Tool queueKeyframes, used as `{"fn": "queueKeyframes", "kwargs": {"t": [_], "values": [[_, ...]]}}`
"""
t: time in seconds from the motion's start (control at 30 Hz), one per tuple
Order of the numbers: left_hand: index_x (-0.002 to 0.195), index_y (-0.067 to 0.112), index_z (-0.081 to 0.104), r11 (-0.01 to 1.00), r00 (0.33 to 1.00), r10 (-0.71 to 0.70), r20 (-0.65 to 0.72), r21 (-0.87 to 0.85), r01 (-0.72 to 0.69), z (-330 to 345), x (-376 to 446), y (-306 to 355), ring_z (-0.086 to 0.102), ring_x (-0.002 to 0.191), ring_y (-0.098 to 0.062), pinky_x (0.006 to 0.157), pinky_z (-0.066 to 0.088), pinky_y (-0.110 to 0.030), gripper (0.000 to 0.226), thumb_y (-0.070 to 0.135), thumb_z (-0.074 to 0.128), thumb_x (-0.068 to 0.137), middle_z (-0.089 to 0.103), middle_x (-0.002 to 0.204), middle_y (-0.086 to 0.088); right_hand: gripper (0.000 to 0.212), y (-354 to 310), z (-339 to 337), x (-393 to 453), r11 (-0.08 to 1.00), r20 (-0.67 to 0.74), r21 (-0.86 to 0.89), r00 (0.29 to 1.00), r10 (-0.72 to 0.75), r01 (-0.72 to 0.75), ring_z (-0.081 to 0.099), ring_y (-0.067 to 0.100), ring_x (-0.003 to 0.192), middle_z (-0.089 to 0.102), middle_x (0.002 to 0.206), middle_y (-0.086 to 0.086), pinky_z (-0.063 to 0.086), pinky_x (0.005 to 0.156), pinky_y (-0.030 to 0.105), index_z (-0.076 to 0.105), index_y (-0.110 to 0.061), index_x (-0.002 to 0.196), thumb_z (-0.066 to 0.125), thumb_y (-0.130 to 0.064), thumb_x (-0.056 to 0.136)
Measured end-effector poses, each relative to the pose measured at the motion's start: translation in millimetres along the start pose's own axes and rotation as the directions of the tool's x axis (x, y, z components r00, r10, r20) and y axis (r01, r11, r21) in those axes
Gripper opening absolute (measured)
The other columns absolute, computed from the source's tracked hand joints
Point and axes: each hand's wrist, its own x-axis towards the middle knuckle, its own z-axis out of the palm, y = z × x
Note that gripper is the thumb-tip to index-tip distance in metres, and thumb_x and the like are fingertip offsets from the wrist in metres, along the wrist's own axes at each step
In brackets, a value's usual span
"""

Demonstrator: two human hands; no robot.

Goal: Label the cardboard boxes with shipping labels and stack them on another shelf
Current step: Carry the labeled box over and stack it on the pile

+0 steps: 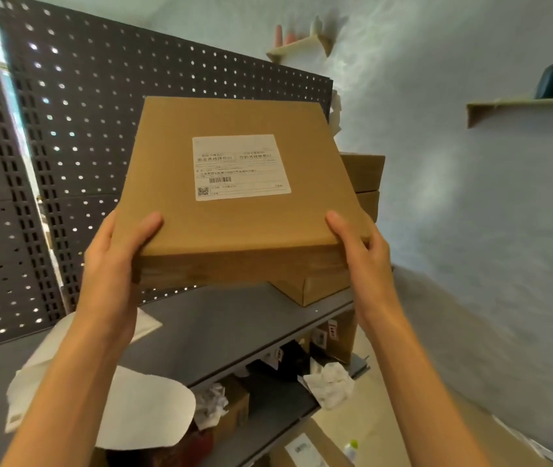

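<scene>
A dark perforated back panel point(76, 156) rose behind the grey shelf point(221, 328), and a pale wall point(470, 230) stood to the right. The shelf board ran from the near left toward its far right corner, where a stack of cardboard boxes point(364, 183) stood; the lowest of them point(315, 289) lay skewed, one corner pointing at the shelf's front edge.

A flat cardboard box point(234, 224) was held in the air above the shelf's right half, in front of that stack and apart from the shelf board. Its broad face looked up toward the camera, tilted with the far edge higher. The face was close to square, so no long axis could be told; its near edge ran left to right. A white shipping label point(241, 166) sat on the upper middle of the face, longer across than deep, its print reading upright toward the person and its barcode and square code near its lower left.

The left hand point(113, 257) gripped the box's near left corner, thumb on top and fingers curled under. The right hand point(366, 244) gripped the near right corner the same way.

White backing sheets point(147, 409) lay on the shelf's near left part. Crumpled paper point(330, 382) and more boxes point(234, 406) sat on the lower shelf.
</scene>
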Motion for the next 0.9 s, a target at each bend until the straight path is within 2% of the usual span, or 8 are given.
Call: {"fn": "queueKeyframes", "kwargs": {"t": [0.17,0.27,0.37,0.5,0.7,0.77,0.87,0.9], "values": [[0.117,0.026,0.06,0.999,0.999,0.047,0.01,-0.002,-0.047,30,16,3,0.062,0.087,-0.008,0.071,0.048,-0.025,0.03,0.028,0.058,0.087,0.067,0.101,0.01,0.075,-4,-15,34,0.999,0.021,0.035,1.0,-0.017,0.016,0.053,0.006,0.113,0.056,0.125,-0.009,0.046,0.089,0.02,0.042,-0.028,0.139,0.065,-0.056,0.073],[0.113,0.026,0.062,0.997,0.997,0.073,0.004,-0.014,-0.073,49,29,-1,0.063,0.083,-0.007,0.063,0.051,-0.018,0.026,0.026,0.058,0.087,0.068,0.097,0.011,0.076,-3,-22,56,0.999,0.021,0.047,0.999,-0.024,0.023,0.053,0.006,0.114,0.056,0.127,-0.008,0.047,0.094,0.024,0.043,-0.029,0.138,0.065,-0.056,0.071],[0.103,0.025,0.063,0.994,0.994,0.111,-0.001,-0.019,-0.111,69,42,-7,0.062,0.076,-0.002,0.06,0.049,-0.017,0.016,0.022,0.056,0.088,0.069,0.087,0.015,0.078,-2,-32,77,0.998,0.017,0.054,0.999,-0.038,0.037,0.055,0.007,0.112,0.056,0.127,-0.006,0.048,0.092,0.023,0.043,-0.026,0.138,0.068,-0.055,0.071],[0.1,0.025,0.063,0.988,0.988,0.154,0.003,-0.026,-0.154,97,60,-16,0.062,0.078,0.002,0.063,0.048,-0.014,0.014,0.022,0.056,0.088,0.069,0.086,0.017,0.071,2,-44,110,0.996,0.001,0.056,0.998,-0.067,0.066,0.058,0.01,0.111,0.06,0.123,-0.007,0.049,0.097,0.036,0.048,-0.027,0.135,0.062,-0.054,0.071],[0.104,0.026,0.064,0.978,0.978,0.207,0.015,-0.031,-0.207,133,89,-24,0.064,0.089,-0.003,0.085,0.046,-0.033,0.018,0.026,0.059,0.086,0.07,0.095,0.015,0.073,3,-57,157,0.993,-0.012,0.066,0.995,-0.099,0.099,0.06,0.012,0.11,0.061,0.122,-0.006,0.051,0.095,0.04,0.05,-0.028,0.133,0.065,-0.056,0.068],[0.11,0.027,0.062,0.973,0.973,0.23,0.025,-0.015,-0.229,144,98,-26,0.064,0.089,-0.002,0.086,0.046,-0.038,0.028,0.031,0.062,0.083,0.069,0.098,0.016,0.072,2,-63,173,0.989,-0.007,0.097,0.994,-0.11,0.11,0.06,0.01,0.109,0.061,0.122,-0.005,0.051,0.096,0.038,0.05,-0.025,0.134,0.064,-0.052,0.07],[0.133,0.019,0.048,0.973,0.972,0.231,0.043,-0.008,-0.231,163,108,-27,0.063,0.102,-0.007,0.093,0.046,-0.043,0.071,0.042,0.068,0.069,0.065,0.116,0.009,0.069,3,-72,195,0.985,-0.011,0.127,0.993,-0.116,0.116,0.061,0.01,0.108,0.062,0.121,-0.006,0.051,0.096,0.037,0.051,-0.024,0.133,0.064,-0.05,0.07],[0.132,0.018,0.049,0.97,0.969,0.241,0.046,0.005,-0.241,169,110,-28,0.062,0.101,-0.008,0.092,0.045,-0.045,0.073,0.044,0.067,0.066,0.065,0.115,0.008,0.069,3,-75,201,0.984,-0.008,0.134,0.993,-0.116,0.116,0.061,0.01,0.108,0.062,0.12,-0.006,0.051,0.096,0.037,0.051,-0.024,0.133,0.064,-0.05,0.07]]}}
